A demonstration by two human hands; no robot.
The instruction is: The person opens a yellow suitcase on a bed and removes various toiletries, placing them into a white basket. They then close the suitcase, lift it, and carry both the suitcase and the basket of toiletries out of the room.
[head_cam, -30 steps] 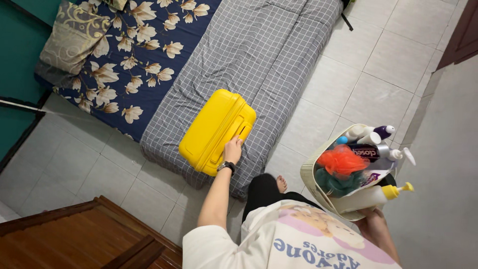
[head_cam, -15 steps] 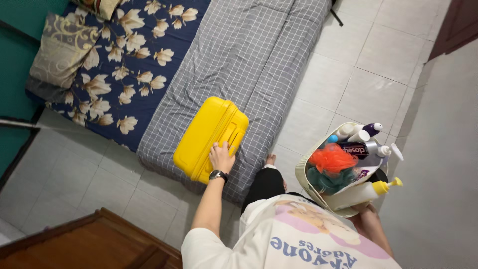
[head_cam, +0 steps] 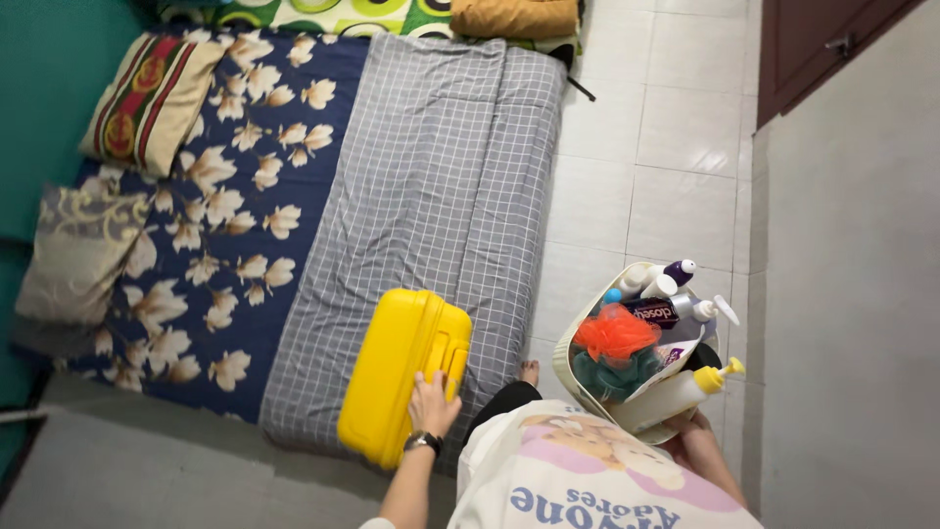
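The left hand [head_cam: 431,404] lies flat on the yellow suitcase [head_cam: 401,374], fingers spread over its side near the handle recess, not gripping; the case lies on the grey checked mattress [head_cam: 441,186] at its near edge. The right hand [head_cam: 685,439] is closed under a cream basket [head_cam: 573,362], carrying it over the tiled floor [head_cam: 676,127]; inside sit pump bottles [head_cam: 676,392] and an orange mesh sponge [head_cam: 615,333].

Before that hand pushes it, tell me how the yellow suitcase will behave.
The yellow suitcase looks hard-shelled, so probably stiff. It lies flat on the soft grey mattress, so likely drags rather than slides. The left hand rests near its edge; tipping seems unlikely.
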